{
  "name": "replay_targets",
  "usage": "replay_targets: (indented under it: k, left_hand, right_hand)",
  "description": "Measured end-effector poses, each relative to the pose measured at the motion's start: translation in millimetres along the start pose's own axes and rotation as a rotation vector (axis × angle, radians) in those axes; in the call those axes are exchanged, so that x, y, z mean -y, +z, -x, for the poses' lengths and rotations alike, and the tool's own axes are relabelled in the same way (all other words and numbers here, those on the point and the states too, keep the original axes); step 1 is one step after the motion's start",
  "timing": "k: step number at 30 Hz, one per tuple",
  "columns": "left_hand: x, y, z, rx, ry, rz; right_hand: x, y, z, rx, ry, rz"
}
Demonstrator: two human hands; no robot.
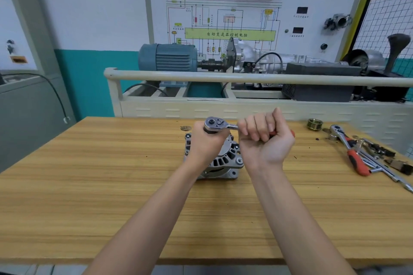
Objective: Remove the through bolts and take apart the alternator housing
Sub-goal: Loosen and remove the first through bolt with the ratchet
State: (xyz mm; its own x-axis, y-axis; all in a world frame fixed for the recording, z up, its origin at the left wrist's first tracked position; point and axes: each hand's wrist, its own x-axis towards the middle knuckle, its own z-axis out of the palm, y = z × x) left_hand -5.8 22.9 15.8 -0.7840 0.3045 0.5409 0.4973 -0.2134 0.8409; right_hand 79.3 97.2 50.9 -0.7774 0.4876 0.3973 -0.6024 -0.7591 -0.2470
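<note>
One head-worn, wide-angle view, looking forward and down over the counter (111,196).

The camera sits above the near edge of the counter, so both forearms enter from the bottom of the frame and reach away to the hands, left (206,143) and right (264,138), which meet near the picture's middle around the alternator (225,161). It is near enough to show the counter's wood grain, yet wide enough to take in the training bench (245,107) and wiring-diagram panel (230,22) straight ahead. Straight edges bow toward the frame's sides. No second view exists to share the scene.
</note>
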Motion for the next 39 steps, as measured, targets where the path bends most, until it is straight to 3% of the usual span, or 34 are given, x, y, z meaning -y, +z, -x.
replay_targets:
  k: [7, 10, 13, 19, 22, 25, 28, 31, 33, 36, 39]
  left_hand:
    - [-14, -15, -1, 0.335, -0.044, -0.04]
    - [-18, -19, -6, 0.446, -0.017, -0.055]
    - [-17, -17, -5, 0.426, -0.059, 0.04]
    - [-11, -4, -3, 0.161, -0.049, 0.053]
    - [-10, -2, -2, 0.085, -0.035, 0.021]
    - [-11, -3, -2, 0.09, -0.041, -0.004]
    - [-11, -9, 0, 0.18, -0.043, -0.053]
    - [-18, -17, -1, 0.386, -0.055, -0.057]
    - [-22, -19, -4, 0.463, -0.055, -0.073]
    - [-19, -15, -3, 0.403, -0.04, -0.078]
    - [-13, -10, -3, 0.221, -0.046, -0.02]
  right_hand:
    - [10, 6, -63, 0.048, 0.543, -0.021]
    - [5, 7, -77, 0.048, 0.646, -0.024]
    - [4, 7, -71, 0.028, 0.596, -0.068]
    - [-2, 5, -13, -0.092, 0.045, -0.078]
    - [-9, 3, 10, -0.049, -0.094, -0.053]
    - [-3, 4, 2, -0.032, -0.052, -0.015]
    - [9, 4, -28, 0.0, 0.204, 0.006]
    - [13, 6, -56, 0.031, 0.505, -0.026]
    - [11, 7, -69, 0.025, 0.591, -0.024]
    - [7, 8, -72, -0.009, 0.589, -0.036]
    - [4, 9, -49, -0.098, 0.331, -0.039]
